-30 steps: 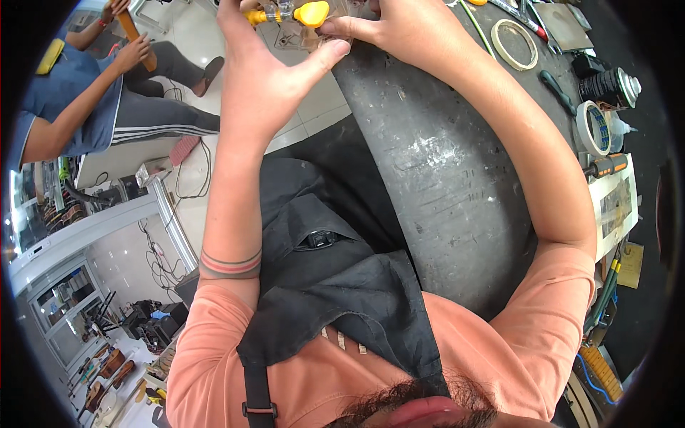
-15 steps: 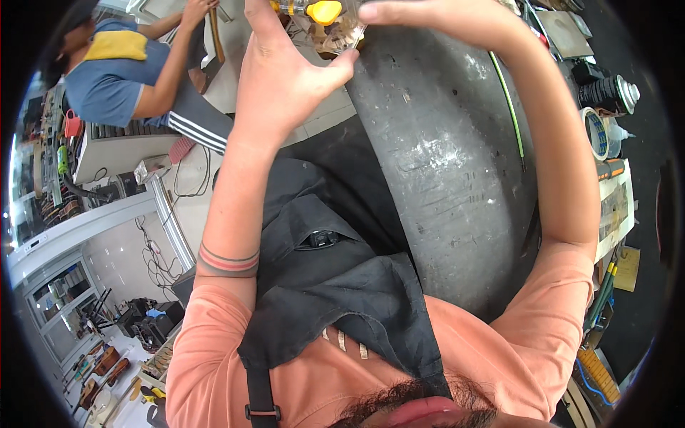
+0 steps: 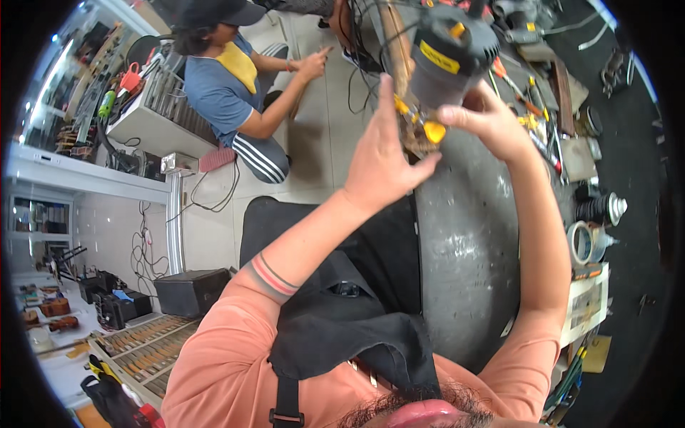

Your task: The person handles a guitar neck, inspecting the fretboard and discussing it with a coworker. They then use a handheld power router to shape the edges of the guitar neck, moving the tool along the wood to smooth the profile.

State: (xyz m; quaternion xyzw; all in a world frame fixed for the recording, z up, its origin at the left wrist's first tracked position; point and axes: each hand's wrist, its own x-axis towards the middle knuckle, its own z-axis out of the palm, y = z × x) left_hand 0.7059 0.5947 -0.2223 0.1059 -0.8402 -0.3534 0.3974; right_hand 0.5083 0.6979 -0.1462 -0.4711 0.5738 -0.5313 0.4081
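A black power tool with a yellow label stands at the top centre. Its low base has a yellow knob and clear parts over what looks like wood chips. My left hand grips the base from the left, thumb along its near side. My right hand wraps round the tool's right side, thumb beside the yellow knob. A light wooden board lies behind the tool, along the dark worktable.
A co-worker in a blue shirt crouches on the left, hands around a stick. Tools, tape rolls and a can crowd the table's right. Cables hang by the tool; a black box sits lower left.
The view has shifted, bringing the tool's black body into sight. My hands appear lower and further right, still on its base. The co-worker now shows more fully, with head in view.
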